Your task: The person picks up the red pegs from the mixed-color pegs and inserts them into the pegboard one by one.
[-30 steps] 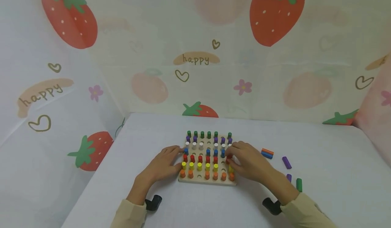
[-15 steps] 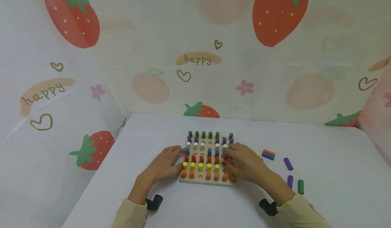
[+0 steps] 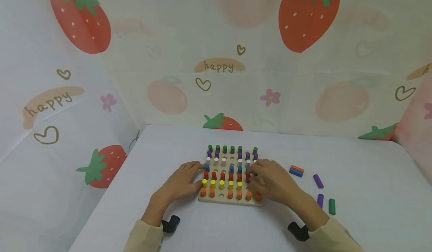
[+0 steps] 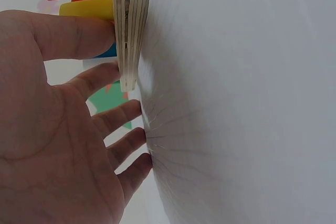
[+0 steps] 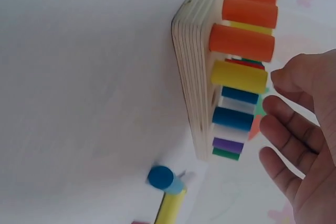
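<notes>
A wooden pegboard (image 3: 233, 202) lies on the table, with rows of green, purple, white, blue, red, yellow and orange pegs upright in it; a few holes show bare. My left hand (image 3: 180, 180) rests at the board's left side, fingers spread. In the left wrist view its thumb (image 4: 79, 38) and index finger are at the board's edge, the other fingertips on the tablecloth. My right hand (image 3: 275, 180) reaches over the right side and pinches a red peg (image 3: 248, 178) in the red row's sixth column. In the right wrist view a yellow peg (image 5: 239, 76) partly hides that spot.
Right of the board lie loose pegs: an orange and blue pair (image 3: 296, 170), two purple pegs (image 3: 318, 181) and a green peg (image 3: 332, 206). The right wrist view also shows a loose blue peg (image 5: 160, 177) and yellow peg (image 5: 170, 208). Patterned cloth walls (image 3: 219, 94) surround the table.
My right hand has shifted left with the red peg, from the board's right edge to the sixth column. My left hand stays at the board's left side.
</notes>
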Motion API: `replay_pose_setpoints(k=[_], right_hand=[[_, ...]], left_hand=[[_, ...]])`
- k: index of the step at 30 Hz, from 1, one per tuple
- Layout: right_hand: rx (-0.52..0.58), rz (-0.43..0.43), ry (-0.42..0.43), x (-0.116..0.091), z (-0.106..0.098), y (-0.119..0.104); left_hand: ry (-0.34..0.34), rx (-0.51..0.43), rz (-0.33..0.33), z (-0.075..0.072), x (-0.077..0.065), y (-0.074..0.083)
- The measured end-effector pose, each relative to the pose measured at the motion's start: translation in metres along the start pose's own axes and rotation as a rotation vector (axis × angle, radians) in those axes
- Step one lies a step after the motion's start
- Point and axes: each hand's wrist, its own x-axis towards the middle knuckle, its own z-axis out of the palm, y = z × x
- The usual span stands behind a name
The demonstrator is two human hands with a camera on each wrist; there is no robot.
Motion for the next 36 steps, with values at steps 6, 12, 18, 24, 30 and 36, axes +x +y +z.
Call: replay_pose_setpoints(k=[6,12,18,24,30,36], right_hand=[[0.009,0.048,0.043,-0.009,-0.005,0.009],[-0.023,0.073,0.049,-0.016,-0.007,0.017],[-0.035,0.088,0.045,-0.025,-0.009,0.026],[-0.037,0.104,0.055,-0.033,-0.012,0.034],[-0.044,0.118,0.04,-0.043,-0.013,0.041],[-0.076,0.168,0.02,-0.052,-0.014,0.051]], left_hand=[[-0.001,-0.002,0.005,-0.002,0.0,0.001],[0.006,0.007,0.012,-0.001,0.001,-0.001],[0.008,0.002,0.02,0.0,0.001,-0.001],[0.014,0.003,0.025,-0.002,0.001,0.0],[0.005,-0.001,0.018,-0.002,0.0,0.002],[0.005,0.002,0.026,-0.003,-0.002,0.001]])
